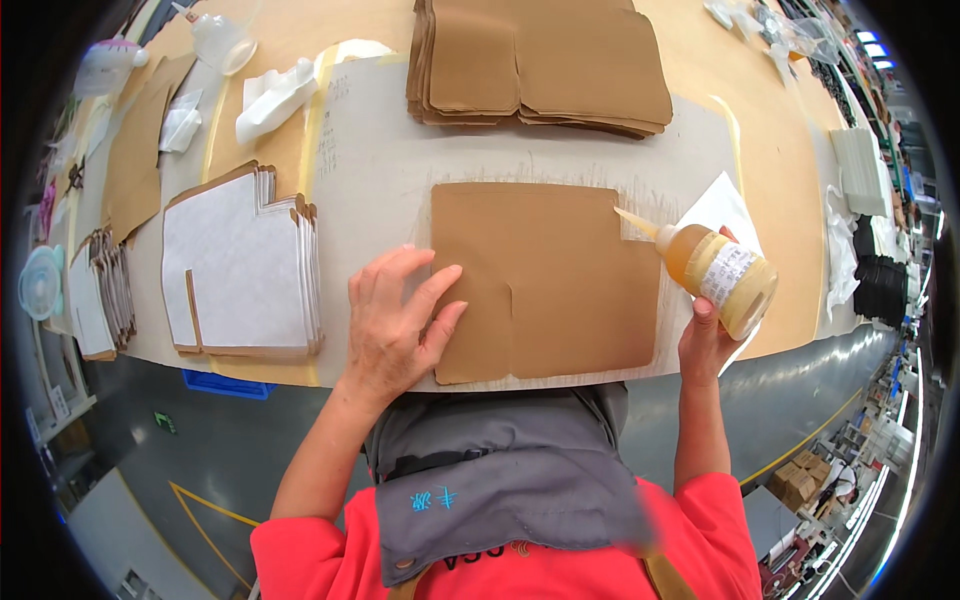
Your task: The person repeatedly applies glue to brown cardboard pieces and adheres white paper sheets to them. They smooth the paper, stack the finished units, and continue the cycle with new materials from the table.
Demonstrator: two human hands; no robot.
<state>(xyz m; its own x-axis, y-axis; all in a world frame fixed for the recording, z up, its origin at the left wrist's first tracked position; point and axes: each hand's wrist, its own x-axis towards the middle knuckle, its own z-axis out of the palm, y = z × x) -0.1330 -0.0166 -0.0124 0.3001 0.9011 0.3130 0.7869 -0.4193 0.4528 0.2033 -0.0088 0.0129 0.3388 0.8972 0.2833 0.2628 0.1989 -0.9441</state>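
A flat brown sheet (545,290) with a notch at its top right corner lies in front of me on the grey work surface. A short slit runs up its middle. My left hand (395,320) is at the sheet's left edge, fingers apart and holding nothing, with thumb and forefinger over the edge. In my right hand (708,335) is a squeeze bottle (722,275) of amber liquid, tilted, with a white label. Its pointed nozzle points up and left, its tip at the notched corner; whether it touches the sheet I cannot tell.
Beyond the sheet lies a stack of brown sheets (540,60). To the left are a stack of white-faced pieces (240,265), a crumpled white cloth (275,100) and another squeeze bottle (222,42). A white sheet (715,205) lies partly behind the held bottle.
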